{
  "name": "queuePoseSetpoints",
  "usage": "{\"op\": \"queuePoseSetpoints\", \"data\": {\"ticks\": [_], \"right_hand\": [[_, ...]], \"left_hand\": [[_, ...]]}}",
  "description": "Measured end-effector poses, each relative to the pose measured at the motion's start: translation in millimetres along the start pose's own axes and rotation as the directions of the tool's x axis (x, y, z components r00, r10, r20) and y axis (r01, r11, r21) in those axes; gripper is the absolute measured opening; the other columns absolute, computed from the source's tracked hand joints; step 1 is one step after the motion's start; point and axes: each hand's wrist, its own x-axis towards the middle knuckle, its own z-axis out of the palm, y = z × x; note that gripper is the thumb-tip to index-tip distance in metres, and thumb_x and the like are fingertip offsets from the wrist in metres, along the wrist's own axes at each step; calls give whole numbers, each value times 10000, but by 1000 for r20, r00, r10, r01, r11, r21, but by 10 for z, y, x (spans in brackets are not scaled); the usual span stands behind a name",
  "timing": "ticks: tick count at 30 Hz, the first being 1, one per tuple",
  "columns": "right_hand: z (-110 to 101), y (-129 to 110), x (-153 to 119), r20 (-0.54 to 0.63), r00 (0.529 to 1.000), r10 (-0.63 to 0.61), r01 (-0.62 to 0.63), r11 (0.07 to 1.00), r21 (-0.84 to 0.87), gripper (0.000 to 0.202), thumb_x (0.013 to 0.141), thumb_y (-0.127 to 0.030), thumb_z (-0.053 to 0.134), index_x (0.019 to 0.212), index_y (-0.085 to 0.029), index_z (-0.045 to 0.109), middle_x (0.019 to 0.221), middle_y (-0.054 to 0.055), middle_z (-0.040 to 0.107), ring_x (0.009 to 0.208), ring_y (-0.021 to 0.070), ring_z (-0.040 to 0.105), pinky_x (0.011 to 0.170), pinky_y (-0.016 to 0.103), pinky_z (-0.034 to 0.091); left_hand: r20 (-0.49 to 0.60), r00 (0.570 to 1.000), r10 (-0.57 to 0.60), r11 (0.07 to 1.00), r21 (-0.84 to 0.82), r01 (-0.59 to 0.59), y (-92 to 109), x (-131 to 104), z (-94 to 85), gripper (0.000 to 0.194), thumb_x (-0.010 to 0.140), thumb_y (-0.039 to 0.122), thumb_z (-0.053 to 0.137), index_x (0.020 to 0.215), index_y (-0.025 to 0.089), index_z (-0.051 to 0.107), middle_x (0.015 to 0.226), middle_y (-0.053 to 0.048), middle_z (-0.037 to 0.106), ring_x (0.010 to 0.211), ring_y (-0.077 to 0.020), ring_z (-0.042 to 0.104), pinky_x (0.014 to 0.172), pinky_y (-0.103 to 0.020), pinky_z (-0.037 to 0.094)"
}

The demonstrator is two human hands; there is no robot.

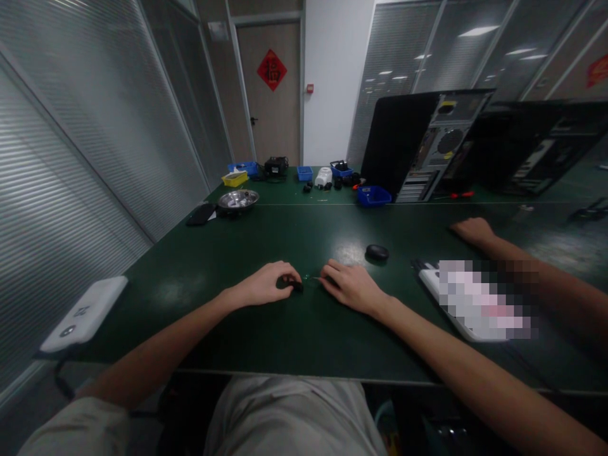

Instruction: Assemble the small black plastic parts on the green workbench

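Note:
My left hand (266, 285) rests on the green table, its thumb and fingers closed around a small black part (297, 287) that mostly hides behind them. Facing it, my right hand (354, 287) is closed in a pinch on a thin, pale, rod-like piece (316, 278), too small to name. Between the hands, by the black part, lies a tiny green piece (306, 277). A black computer mouse (377, 253) sits on the table beyond my right hand, touched by neither hand.
Another person's hand (475, 233) rests at right, near a white device (446, 310), partly blurred out. A white power bank (85, 313) lies at left. Farther back stand a metal bowl (238, 200), a blue tray (373, 196), a yellow tray (235, 179) and a computer case (403, 139).

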Motion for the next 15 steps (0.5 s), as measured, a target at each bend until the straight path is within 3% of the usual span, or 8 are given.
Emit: {"op": "queuePoseSetpoints", "data": {"ticks": [7,11,15], "right_hand": [[11,56,17,-24,997,74,-73,996,52,262,1074,-402,446,1057,-212,626,1003,52,641,731,157,575,616,289,311],[9,66,12,-39,995,91,-88,993,77,260,1074,-403,449,1048,-211,622,997,49,639,737,156,574,620,286,312],[-13,63,5,-42,994,97,-92,991,101,252,1069,-398,459,1055,-211,628,1005,49,640,716,148,567,612,290,315]], "left_hand": [[-108,985,-132,987,-109,120,85,104,265,244,954,344,656,1128,189,728,974,-47,704,866,-186,644,763,-288,496],[-221,972,-86,996,16,91,109,213,380,177,942,310,679,1063,188,724,1057,-64,694,981,-215,630,865,-328,491],[-201,978,-58,990,114,82,79,279,352,168,964,288,650,1082,184,709,1063,-71,694,999,-232,622,884,-362,483]]}}
